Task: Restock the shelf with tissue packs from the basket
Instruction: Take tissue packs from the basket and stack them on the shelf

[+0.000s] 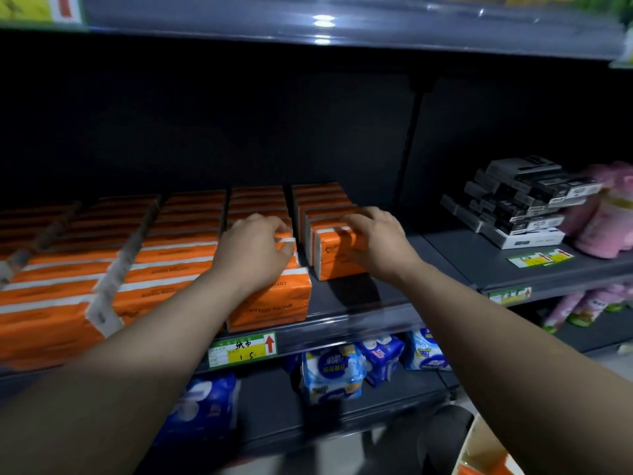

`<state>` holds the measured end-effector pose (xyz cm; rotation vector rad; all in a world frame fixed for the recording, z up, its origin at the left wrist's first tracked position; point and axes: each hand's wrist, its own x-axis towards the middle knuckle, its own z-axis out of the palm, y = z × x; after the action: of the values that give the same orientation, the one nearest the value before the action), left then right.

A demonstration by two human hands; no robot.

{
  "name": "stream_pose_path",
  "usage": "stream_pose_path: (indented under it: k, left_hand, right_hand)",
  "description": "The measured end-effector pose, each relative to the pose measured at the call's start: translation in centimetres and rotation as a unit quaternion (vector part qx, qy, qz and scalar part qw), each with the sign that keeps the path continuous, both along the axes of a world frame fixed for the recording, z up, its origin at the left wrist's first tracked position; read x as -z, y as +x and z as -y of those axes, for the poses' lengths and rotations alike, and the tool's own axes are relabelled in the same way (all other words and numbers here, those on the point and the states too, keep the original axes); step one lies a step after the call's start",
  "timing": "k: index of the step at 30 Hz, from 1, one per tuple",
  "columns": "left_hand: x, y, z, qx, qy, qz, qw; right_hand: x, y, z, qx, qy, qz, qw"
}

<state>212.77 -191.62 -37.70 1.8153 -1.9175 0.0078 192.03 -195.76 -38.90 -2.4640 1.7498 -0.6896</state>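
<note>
Orange tissue packs [164,255] stand in several rows on the dark shelf [356,296]. My left hand [253,248] lies with curled fingers over the top of a pack in the fourth row [270,303]. My right hand [376,238] holds the front pack of the rightmost row [337,258], fingers over its top and right side. In front of that pack the shelf is bare. At the bottom right corner, an orange pack [479,469] shows beside a pale container [483,447]; its shape is unclear.
Black and white boxes [520,200] are stacked on the adjoining shelf at right, next to pink packs [606,214]. Blue and white packs [332,371] sit on the shelf below. A green and yellow price tag [243,349] is on the shelf edge. Another shelf hangs overhead.
</note>
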Motion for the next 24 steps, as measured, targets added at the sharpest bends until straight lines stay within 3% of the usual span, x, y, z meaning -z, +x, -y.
stream_pose_path:
  k: [5, 15, 24]
  left_hand:
    - [-0.6, -1.7, -2.3, 0.016, -0.006, 0.011, 1.0]
    - [1.2, -8.9, -9.7, 0.094, -0.001, 0.029, 0.995]
    - [8.8, -21.0, -14.1, 0.225, 0.094, 0.043, 0.969]
  right_hand:
    - [-0.3, -1.9, -3.3, -0.006, -0.03, -0.006, 1.0]
    - [2.2, -9.8, -13.9, 0.021, 0.003, -0.015, 1.0]
    - [10.0, -21.4, -23.5, 0.129, 0.142, -0.007, 0.981]
